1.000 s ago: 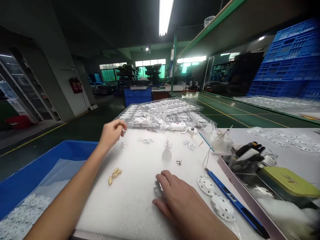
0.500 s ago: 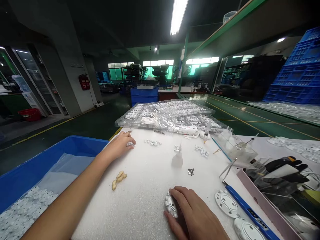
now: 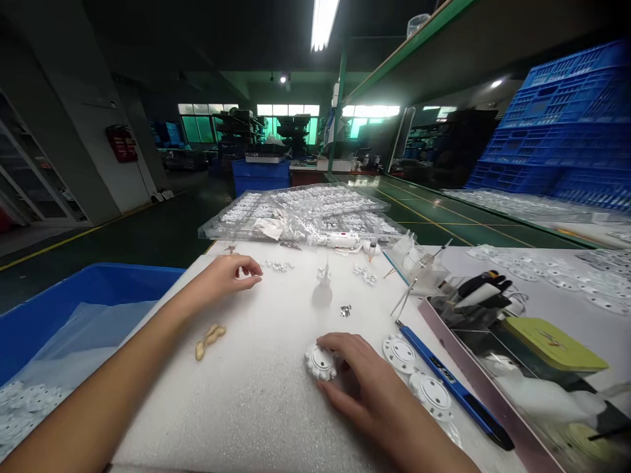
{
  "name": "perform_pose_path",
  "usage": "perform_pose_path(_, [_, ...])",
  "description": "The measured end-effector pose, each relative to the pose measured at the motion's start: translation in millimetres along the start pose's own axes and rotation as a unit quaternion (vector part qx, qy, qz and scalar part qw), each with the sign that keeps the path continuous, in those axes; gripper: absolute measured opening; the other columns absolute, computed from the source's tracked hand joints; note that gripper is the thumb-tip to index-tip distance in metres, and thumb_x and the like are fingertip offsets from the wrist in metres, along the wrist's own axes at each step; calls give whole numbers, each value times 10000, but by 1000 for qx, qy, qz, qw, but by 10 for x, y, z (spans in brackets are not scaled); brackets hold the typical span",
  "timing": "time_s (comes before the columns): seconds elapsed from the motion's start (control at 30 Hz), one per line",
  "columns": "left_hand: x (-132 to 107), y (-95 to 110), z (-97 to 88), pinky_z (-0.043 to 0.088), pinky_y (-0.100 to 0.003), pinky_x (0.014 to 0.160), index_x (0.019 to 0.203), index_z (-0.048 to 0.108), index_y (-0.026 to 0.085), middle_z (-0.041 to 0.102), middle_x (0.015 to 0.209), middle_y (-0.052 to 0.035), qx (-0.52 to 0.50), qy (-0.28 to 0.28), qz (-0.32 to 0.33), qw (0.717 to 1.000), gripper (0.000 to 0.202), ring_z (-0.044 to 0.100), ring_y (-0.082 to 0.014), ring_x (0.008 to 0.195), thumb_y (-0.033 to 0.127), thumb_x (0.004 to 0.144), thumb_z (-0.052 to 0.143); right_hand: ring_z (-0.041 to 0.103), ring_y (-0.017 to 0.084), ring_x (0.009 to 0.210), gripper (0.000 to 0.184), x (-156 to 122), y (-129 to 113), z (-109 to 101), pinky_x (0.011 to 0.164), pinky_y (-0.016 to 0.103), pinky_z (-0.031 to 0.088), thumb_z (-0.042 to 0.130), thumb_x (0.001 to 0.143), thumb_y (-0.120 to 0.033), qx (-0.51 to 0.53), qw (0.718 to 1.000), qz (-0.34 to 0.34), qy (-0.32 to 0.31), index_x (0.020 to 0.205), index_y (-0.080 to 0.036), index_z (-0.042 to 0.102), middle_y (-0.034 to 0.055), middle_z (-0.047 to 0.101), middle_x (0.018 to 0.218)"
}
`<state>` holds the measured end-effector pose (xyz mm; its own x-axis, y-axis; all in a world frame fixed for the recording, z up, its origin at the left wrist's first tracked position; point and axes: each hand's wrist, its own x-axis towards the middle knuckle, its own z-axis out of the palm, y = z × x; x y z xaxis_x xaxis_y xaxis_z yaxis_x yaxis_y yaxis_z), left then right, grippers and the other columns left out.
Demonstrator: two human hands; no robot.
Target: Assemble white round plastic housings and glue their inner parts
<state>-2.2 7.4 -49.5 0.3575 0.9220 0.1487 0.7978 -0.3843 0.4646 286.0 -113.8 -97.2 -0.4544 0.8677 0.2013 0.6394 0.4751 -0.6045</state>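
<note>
The right hand (image 3: 362, 378) rested on the white foam tabletop (image 3: 256, 387), its fingers curled lightly against a round white toothed disc (image 3: 321, 362) that lay flat just left of the fingertips; the grip was loose, touching the disc's edge rather than clamped round it. Right of that disc, 2 more white discs (image 3: 417, 374) lay flat, near the hand, and beyond them a blue pen-like tool (image 3: 451, 384) lay slanted on the tabletop. Well beyond the disc and to its left, the left hand (image 3: 224, 276) reached out with thumb and forefinger drawn together over some small shiny parts (image 3: 280, 266); whether anything sat between the fingertips could not be told. Between that hand and the disc, nearer the left forearm, a few peanuts (image 3: 210, 338) lay on the foam. Straight beyond the disc stood a small translucent squeeze bottle (image 3: 323, 289), with a little heap of metal bits (image 3: 346, 310) beside it. Farther back, clear plastic trays (image 3: 305, 220) of small white parts lined the tabletop's far edge. Far left of the disc, below the tabletop, a blue bin (image 3: 73, 295) held white parts in a plastic liner.
</note>
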Motion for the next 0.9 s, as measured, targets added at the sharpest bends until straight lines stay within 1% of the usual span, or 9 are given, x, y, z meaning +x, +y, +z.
perform_pose_path(0.13, [-88,342,63,497,-279,786,966,723,283,705,1019,3,-101,-69,29,992,258,611,-182,885,494,861,618,548,206,1199,387,-54,35,73,1049,400,470,553,891,-162,-1,999,-10,48,1274,-194,508,95,584,1260])
perform_pose_path(0.2, [-112,431,92,489,-268,787,953,738,306,714,1005,18,-122,-104,37,986,235,617,-180,886,490,846,638,563,205,1182,381,-64,42,109,1031,392,487,565,890,-161,-11,997,-26,71,1266,-199,515,92,598,1238])
perform_pose_path(0.37, [-88,340,160,463,-292,736,884,758,291,724,957,-3,-106,-130,13,986,201,621,-212,874,445,832,641,620,221,1067,344,-95,-3,166,913,390,562,646,878,-192,-66,989,-24,128,1204,-198,537,83,634,1126])
perform_pose_path(0.5, [-70,281,213,464,-294,723,899,753,305,719,938,-3,-105,-151,-6,983,191,619,-221,858,445,818,650,587,245,1150,496,-215,-59,186,947,392,552,659,881,-268,-116,976,-50,178,1319,-168,449,122,599,1232])
perform_pose_path(0.57, [-91,326,222,475,-289,737,918,747,318,712,942,2,-120,-172,-7,978,180,619,-214,857,437,825,649,555,251,1185,462,-337,-61,178,963,388,534,590,928,-296,-155,957,-65,238,1336,-143,436,145,570,1262])
perform_pose_path(0.67, [-148,435,209,497,-279,776,917,736,331,701,969,8,-155,-207,-5,966,150,631,-206,892,418,846,637,528,263,1158,371,-583,-13,138,954,406,502,535,955,-251,-221,916,-9,336,1304,-138,476,151,556,1228])
perform_pose_path(0.73, [-187,508,193,513,-269,786,910,732,337,692,985,6,-181,-225,-5,957,142,638,-202,911,419,856,630,515,286,1128,365,-742,50,92,916,434,497,521,960,-289,-259,894,55,361,1295,-145,493,151,553,1215])
perform_pose_path(0.83, [-239,612,177,529,-243,770,898,750,341,674,992,-7,-249,-240,-5,938,117,634,-191,888,395,851,657,517,313,1080,398,-888,153,14,807,438,521,451,979,-400,-298,886,118,334,1287,-153,495,150,564,1185])
perform_pose_path(0.9, [-278,688,176,535,-231,771,905,766,344,662,999,-19,-302,-254,-4,919,110,625,-183,876,375,854,674,536,304,1046,377,-915,199,-24,770,420,531,435,984,-407,-313,891,121,305,1257,-158,507,142,583,1135])
